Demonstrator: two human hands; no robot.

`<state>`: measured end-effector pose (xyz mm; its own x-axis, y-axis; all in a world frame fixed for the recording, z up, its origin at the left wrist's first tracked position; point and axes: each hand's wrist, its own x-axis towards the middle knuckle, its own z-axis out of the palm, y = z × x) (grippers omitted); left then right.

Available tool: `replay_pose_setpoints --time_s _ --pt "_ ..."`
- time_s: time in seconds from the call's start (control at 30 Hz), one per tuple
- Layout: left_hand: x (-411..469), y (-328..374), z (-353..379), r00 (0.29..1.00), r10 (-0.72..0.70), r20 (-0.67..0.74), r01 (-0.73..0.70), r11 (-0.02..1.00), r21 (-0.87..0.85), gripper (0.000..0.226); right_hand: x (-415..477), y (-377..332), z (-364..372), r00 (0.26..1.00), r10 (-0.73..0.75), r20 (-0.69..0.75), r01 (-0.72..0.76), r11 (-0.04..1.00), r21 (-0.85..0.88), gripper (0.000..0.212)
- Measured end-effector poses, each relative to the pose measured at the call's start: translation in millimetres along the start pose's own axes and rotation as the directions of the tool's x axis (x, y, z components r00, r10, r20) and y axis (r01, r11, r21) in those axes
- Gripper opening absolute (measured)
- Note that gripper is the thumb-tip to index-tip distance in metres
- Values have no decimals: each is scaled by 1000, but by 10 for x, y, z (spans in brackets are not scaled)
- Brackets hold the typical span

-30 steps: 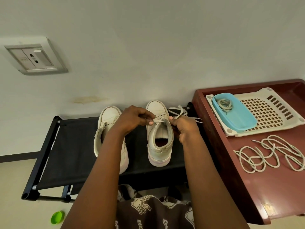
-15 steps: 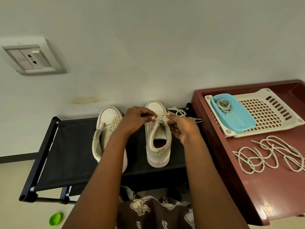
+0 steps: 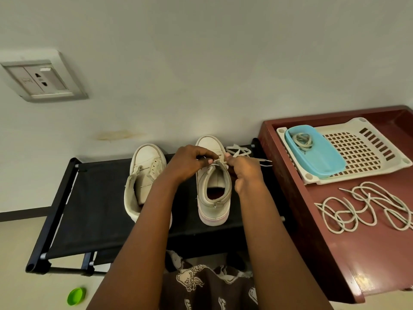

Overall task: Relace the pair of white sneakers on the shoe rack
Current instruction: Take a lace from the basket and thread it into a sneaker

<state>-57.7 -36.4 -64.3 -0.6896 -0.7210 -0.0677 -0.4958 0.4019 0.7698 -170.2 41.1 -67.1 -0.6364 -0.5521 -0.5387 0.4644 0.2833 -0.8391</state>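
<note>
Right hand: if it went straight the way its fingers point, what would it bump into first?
Probably the left hand. The right hand points leftward over the sneaker, pinching the lace, and the left fingertips sit just beyond. Depth is hard to judge.

Soft, even indoor light; the pale wall [image 3: 201, 63] reads uniformly bright and shadows are weak and diffuse. Glare patch on the red-brown table [image 3: 363, 285], lower right of frame. Wide-angle stretch skews the socket plate [image 3: 42, 77] at upper left; fine detail at centre is slightly soft.
</note>
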Motion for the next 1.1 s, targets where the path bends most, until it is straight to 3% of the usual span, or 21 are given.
replay_pose_setpoints --time_s 0.23,0.4,0.6,0.8,0.93,1.1 --pt "23 28 -16 1000 -7 13 7 999 48 13 2 100 38 991 -127 -52 127 992 6 21" --pt "82 118 3 998 -41 52 29 978 205 19 21 114 53 991 -128 -35 129 992 14 19" --pt "155 214 67 980 -104 169 29 919 393 28 11 42 2 977 -182 -109 131 922 -365 22" --pt "110 161 14 985 -113 129 91 982 167 20 9 3 54 973 -176 -152 98 902 -420 26" --pt "114 143 66 960 -219 173 220 975 13 17 90 22 72 970 -87 -228 25 964 -265 25" --pt "114 78 71 939 -283 194 316 933 -170 25 93 34 64 976 -29 -217 6 994 -107 21"
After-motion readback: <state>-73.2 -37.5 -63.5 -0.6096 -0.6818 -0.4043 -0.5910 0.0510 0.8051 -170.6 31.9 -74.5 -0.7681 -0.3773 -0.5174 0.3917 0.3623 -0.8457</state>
